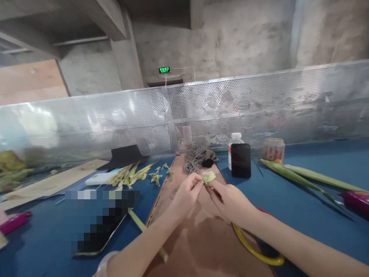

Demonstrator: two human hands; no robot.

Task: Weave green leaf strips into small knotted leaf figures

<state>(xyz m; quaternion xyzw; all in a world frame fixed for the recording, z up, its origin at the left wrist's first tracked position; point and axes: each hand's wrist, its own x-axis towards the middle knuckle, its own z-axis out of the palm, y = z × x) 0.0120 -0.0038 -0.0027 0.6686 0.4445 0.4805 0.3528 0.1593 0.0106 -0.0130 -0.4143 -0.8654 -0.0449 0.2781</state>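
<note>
My left hand (188, 191) and my right hand (227, 198) meet over the brown board in the middle. Between their fingertips is a small green leaf piece (205, 179), pinched from both sides. A paler, flat tip (211, 176) sticks out of it toward the upper right. The piece is small and partly covered by fingers, so its exact shape does not show. Under my right forearm lies a curved yellow handle (245, 243) with a bit of red behind it. A green leaf stalk (137, 221) runs beneath my left forearm.
Grey yarn (198, 158) lies at the board's (196, 246) far end. To the right stand a black phone (241, 161), a white bottle (236, 136), a jar (273, 149) and long leaves (296, 179). Leftward are leaf strips (129, 176) and small green sprigs (156, 177). A perforated metal screen (207, 104) closes the back.
</note>
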